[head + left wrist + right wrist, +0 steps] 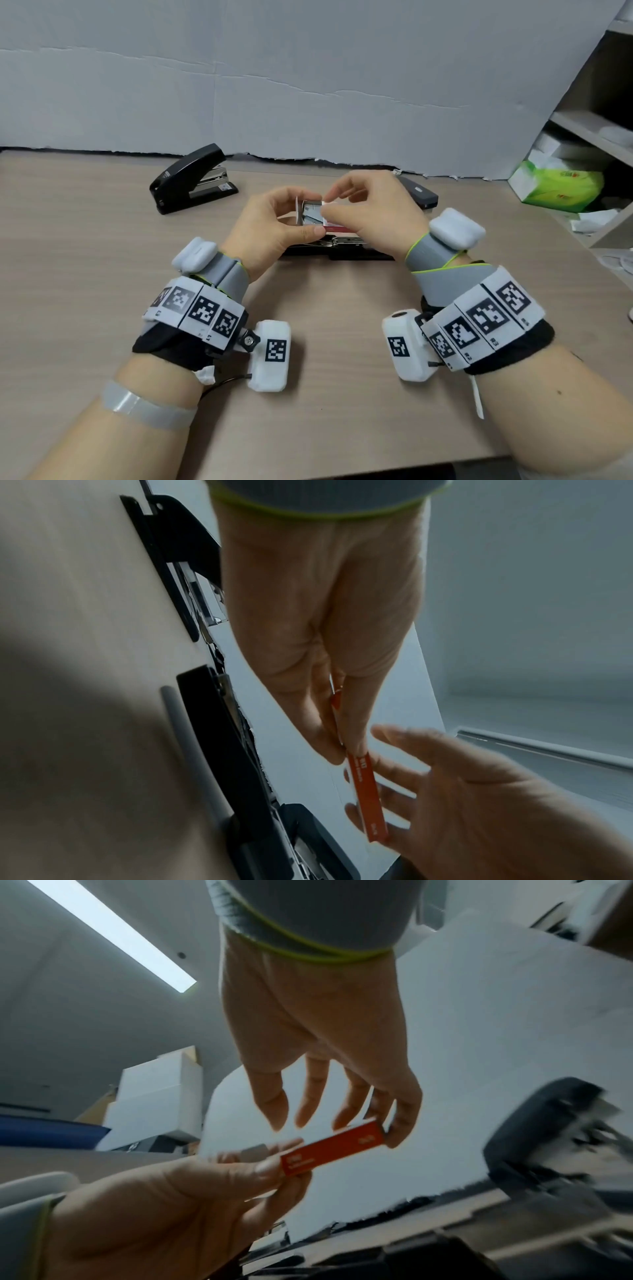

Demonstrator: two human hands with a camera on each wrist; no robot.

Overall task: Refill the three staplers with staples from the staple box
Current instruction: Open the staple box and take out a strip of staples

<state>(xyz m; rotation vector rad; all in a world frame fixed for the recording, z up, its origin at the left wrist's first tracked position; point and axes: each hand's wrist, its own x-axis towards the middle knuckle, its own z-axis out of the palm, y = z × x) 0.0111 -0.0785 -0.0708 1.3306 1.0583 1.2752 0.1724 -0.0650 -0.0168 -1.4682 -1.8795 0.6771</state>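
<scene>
Holding the staple box (313, 214) above the opened stapler (337, 246), the left hand (274, 226) pinches it; right hand (373, 209) fingers grip its flap. Beyond the opened stapler: black stapler (191, 180) leftward, grey stapler (419, 195) behind the right hand.

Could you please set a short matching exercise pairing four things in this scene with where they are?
Things:
1. staple box
2. closed black stapler
3. opened stapler
4. green tissue pack

Places:
A. on the side shelf
B. flat on the table beneath the hands
C. held between both hands
D. far left on the table

Pairs: 1-C, 2-D, 3-B, 4-A
</scene>
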